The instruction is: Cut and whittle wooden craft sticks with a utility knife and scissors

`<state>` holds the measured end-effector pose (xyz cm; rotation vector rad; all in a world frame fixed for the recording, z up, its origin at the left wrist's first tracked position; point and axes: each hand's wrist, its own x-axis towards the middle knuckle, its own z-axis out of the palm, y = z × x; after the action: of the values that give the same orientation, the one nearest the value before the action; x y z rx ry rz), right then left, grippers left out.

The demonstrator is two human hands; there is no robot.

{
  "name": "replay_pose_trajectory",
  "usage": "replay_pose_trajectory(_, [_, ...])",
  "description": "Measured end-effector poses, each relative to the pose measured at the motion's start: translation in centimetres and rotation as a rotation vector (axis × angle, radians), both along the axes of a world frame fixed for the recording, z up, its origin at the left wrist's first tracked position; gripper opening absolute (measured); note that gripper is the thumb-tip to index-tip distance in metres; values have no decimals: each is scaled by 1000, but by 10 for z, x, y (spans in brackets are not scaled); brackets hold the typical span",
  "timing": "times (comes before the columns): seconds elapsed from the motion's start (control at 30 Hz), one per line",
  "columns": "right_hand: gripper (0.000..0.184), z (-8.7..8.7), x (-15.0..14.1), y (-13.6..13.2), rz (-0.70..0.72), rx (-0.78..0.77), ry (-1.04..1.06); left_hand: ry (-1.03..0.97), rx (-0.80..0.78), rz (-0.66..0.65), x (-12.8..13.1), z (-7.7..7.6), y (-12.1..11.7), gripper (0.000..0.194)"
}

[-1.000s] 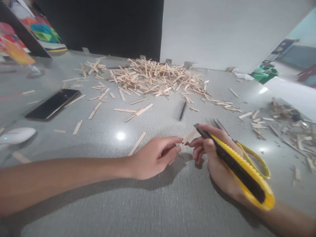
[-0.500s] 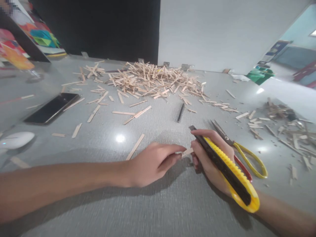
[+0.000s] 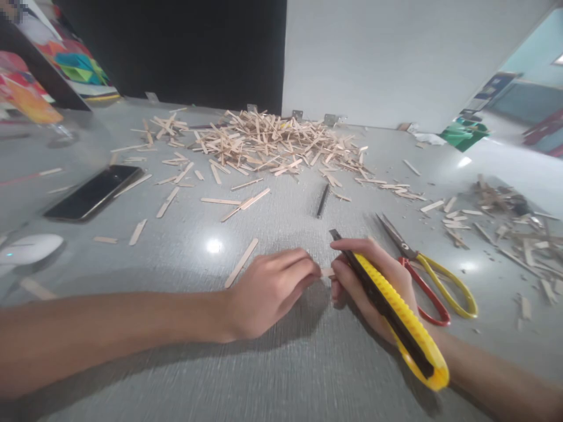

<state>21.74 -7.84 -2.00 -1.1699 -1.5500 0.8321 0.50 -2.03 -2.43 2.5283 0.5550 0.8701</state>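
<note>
My left hand (image 3: pixel 277 290) is closed, its fingertips pinching one end of a short wooden stick (image 3: pixel 326 272). The stick's other end meets the fingertips of my right hand (image 3: pixel 373 281). That hand is closed around a yellow and black box cutter (image 3: pixel 391 310), whose blade tip points up and away from me, above the stick. Most of the stick is hidden by fingers. Just right of my right hand lie scissors (image 3: pixel 409 252) with one red and one yellow handle. A loose wooden stick (image 3: pixel 241 262) lies just beyond my left hand.
A heap of wooden sticks (image 3: pixel 264 140) lies at the back, near a dark rod (image 3: pixel 322 200). On the left are a phone (image 3: pixel 94 193) and a white mouse (image 3: pixel 33 249). Wood scraps (image 3: pixel 497 193) and a green container (image 3: pixel 466 133) are on the right.
My right hand and the box cutter have shifted slightly left, toward my left hand. My left fingers have curled further over the stick, and more of the scissors' red handle shows.
</note>
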Motion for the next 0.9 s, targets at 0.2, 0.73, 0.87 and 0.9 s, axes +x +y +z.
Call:
replay_pose_trajectory(0.2, [16, -1, 0, 0, 11, 20, -51, 94, -3, -19, -2, -2, 2, 20])
replay_pose_trajectory(0.73, [21, -6, -1, -1, 56, -45, 33, -93, -31, 135, 0, -2, 1, 7])
replay_pose_trajectory(0.87, [21, -8, 0, 0, 77, -29, 28, -119, 4, 96, -2, -5, 2, 10])
replay_pose_trajectory(0.9, [21, -8, 0, 0, 79, -29, 22, -130, 13, 86, -3, -6, 3, 10])
